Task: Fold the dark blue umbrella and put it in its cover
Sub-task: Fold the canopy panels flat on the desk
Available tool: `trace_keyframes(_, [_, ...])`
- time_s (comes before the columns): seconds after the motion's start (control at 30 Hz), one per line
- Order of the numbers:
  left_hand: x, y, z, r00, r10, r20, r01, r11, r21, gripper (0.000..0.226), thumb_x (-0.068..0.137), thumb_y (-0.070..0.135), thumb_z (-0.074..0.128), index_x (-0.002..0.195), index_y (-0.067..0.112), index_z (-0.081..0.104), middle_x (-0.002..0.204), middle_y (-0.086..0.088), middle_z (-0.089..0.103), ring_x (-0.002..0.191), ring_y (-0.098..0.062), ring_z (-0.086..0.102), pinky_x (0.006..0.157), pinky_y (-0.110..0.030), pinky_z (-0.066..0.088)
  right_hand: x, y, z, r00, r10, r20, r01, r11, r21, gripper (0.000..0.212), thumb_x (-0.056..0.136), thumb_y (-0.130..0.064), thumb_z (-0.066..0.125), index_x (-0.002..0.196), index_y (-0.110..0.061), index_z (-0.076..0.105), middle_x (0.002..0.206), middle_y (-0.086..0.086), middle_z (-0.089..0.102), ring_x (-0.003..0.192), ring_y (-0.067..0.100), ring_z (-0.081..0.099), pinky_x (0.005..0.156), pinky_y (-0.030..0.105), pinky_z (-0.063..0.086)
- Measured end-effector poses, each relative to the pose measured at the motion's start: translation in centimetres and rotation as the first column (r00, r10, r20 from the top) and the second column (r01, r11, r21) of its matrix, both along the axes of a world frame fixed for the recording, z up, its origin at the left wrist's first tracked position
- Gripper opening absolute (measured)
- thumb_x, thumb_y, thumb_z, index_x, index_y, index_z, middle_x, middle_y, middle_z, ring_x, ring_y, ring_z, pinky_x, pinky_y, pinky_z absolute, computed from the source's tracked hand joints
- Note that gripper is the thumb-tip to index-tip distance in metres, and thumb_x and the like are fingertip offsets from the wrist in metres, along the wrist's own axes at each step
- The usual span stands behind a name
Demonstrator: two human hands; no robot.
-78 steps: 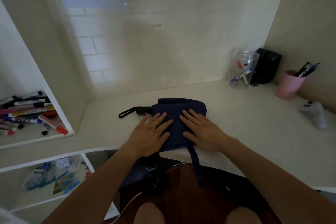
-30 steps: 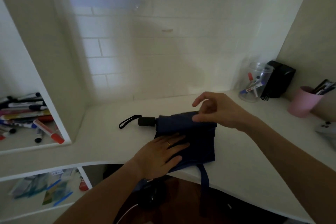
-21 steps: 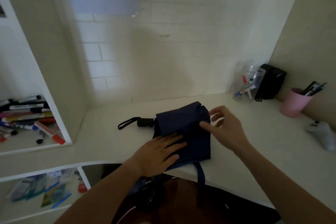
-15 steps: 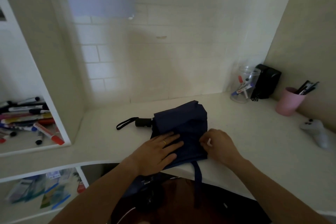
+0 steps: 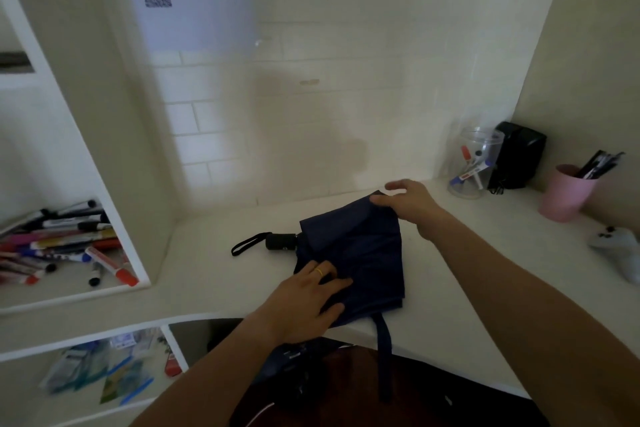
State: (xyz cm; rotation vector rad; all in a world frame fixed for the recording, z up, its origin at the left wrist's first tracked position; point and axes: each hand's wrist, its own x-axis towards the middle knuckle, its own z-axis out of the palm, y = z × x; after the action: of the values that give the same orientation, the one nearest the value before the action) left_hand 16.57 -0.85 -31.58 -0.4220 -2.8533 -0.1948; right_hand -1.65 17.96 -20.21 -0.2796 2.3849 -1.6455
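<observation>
Dark blue umbrella (image 5: 360, 253) lies mid-bench (image 5: 467, 270), left hand (image 5: 304, 298) flat on it with fingers spread, right hand (image 5: 412, 204) fingers pinching its far corner; clear jar (image 5: 472, 166), pink cup (image 5: 564, 192) well right, nothing blocking.

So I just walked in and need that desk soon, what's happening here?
A person is folding a dark blue umbrella on the white desk. The left hand presses flat on the near side of the cloth, while the right hand pinches its far corner. The black handle points left. The umbrella isn't rolled up yet, and it isn't in a cover.
</observation>
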Motion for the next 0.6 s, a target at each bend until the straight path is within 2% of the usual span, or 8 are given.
trace_keyframes(0.1, [0.2, 0.3, 0.5, 0.999, 0.044, 0.031, -0.046, 0.995, 0.092, 0.056, 0.098, 0.055, 0.037, 0.147, 0.029, 0.043, 0.139, 0.006, 0.047, 0.122, -0.014, 0.045, 0.100, -0.035, 0.048, 0.9, 0.4, 0.8, 0.997, 0.061, -0.040, -0.068, 0.976, -0.205, 0.046, 0.080, -0.007, 0.080, 0.122, -0.017, 0.065, 0.113, 0.019, 0.069, 0.104, 0.031, 0.069, 0.081, 0.033, 0.058])
trace_keyframes(0.23, [0.9, 0.7, 1.0, 0.985, 0.124, 0.117, -0.163, 0.884, 0.439, 0.031, 0.099, 0.043, 0.053, 0.125, 0.027, 0.046, 0.124, 0.007, 0.061, 0.112, -0.012, 0.058, 0.097, -0.035, 0.048, 4.0, 2.8, -0.6, 0.976, 0.141, -0.165, -0.177, 0.956, -0.232, 0.036, 0.088, -0.003, 0.070, 0.118, -0.023, 0.071, 0.103, 0.017, 0.075, 0.097, 0.028, 0.071, 0.091, 0.045, 0.056])
trace_keyframes(0.27, [0.9, 0.7, 1.0, 0.978, 0.134, 0.159, -0.201, 0.798, 0.568, 0.026, 0.100, 0.040, 0.055, 0.119, 0.028, 0.041, 0.119, 0.007, 0.065, 0.107, -0.012, 0.062, 0.096, -0.038, 0.050, 4.7, 3.4, -1.3, 0.971, 0.150, -0.186, -0.189, 0.959, -0.211, 0.034, 0.090, -0.005, 0.069, 0.117, -0.024, 0.072, 0.102, 0.014, 0.076, 0.099, 0.028, 0.071, 0.092, 0.045, 0.056])
trace_keyframes(0.33, [0.9, 1.1, 1.1, 0.964, 0.127, 0.233, -0.266, 0.486, 0.833, 0.028, 0.101, 0.034, 0.056, 0.116, 0.032, 0.033, 0.110, 0.004, 0.071, 0.102, -0.013, 0.068, 0.097, -0.043, 0.053, 6.1, 4.5, -2.7, 0.965, 0.155, -0.211, -0.191, 0.967, -0.167, 0.029, 0.092, -0.009, 0.068, 0.115, -0.026, 0.074, 0.100, 0.006, 0.078, 0.100, 0.023, 0.072, 0.094, 0.040, 0.057])
trace_keyframes(0.4, [0.7, 1.4, 1.3, 0.962, 0.121, 0.244, -0.260, 0.144, 0.955, 0.036, 0.102, 0.030, 0.056, 0.121, 0.038, 0.027, 0.111, -0.004, 0.071, 0.104, -0.018, 0.070, 0.095, -0.042, 0.056, 7.3, 5.3, -4.2, 0.966, 0.133, -0.222, -0.171, 0.972, -0.163, 0.025, 0.093, -0.011, 0.068, 0.111, -0.026, 0.076, 0.101, 0.000, 0.078, 0.101, 0.014, 0.072, 0.093, 0.033, 0.056])
trace_keyframes(0.43, [0.6, 1.5, 1.6, 0.958, 0.131, 0.253, -0.258, 0.020, 0.966, 0.042, 0.102, 0.030, 0.057, 0.127, 0.038, 0.024, 0.115, -0.005, 0.068, 0.105, -0.020, 0.070, 0.088, -0.036, 0.058, 7.9, 5.6, -4.8, 0.966, 0.123, -0.228, -0.162, 0.973, -0.164, 0.023, 0.092, -0.012, 0.069, 0.109, -0.025, 0.077, 0.100, -0.001, 0.078, 0.100, 0.011, 0.072, 0.092, 0.030, 0.056])
trace_keyframes(0.5, [0.7, 1.7, 2.4, 0.934, 0.151, 0.325, -0.312, -0.100, 0.945, 0.046, 0.101, 0.037, 0.056, 0.134, 0.032, 0.024, 0.121, -0.004, 0.061, 0.106, -0.020, 0.067, 0.074, -0.024, 0.057, 9.0, 5.9, -5.8, 0.966, 0.102, -0.239, -0.141, 0.978, -0.152, 0.022, 0.091, -0.013, 0.071, 0.109, -0.025, 0.076, 0.093, -0.001, 0.078, 0.094, 0.007, 0.072, 0.088, 0.024, 0.054])
trace_keyframes(0.6, [0.5, 1.5, 2.4, 0.877, 0.212, 0.432, -0.429, -0.063, 0.901, 0.045, 0.098, 0.049, 0.055, 0.130, 0.023, 0.036, 0.121, -0.005, 0.061, 0.106, -0.019, 0.064, 0.078, -0.030, 0.056, 9.9, 6.1, -6.7, 0.982, 0.057, -0.183, -0.091, 0.979, -0.183, 0.031, 0.087, -0.019, 0.076, 0.116, -0.026, 0.067, 0.082, 0.002, 0.078, 0.086, 0.005, 0.073, 0.085, 0.023, 0.052])
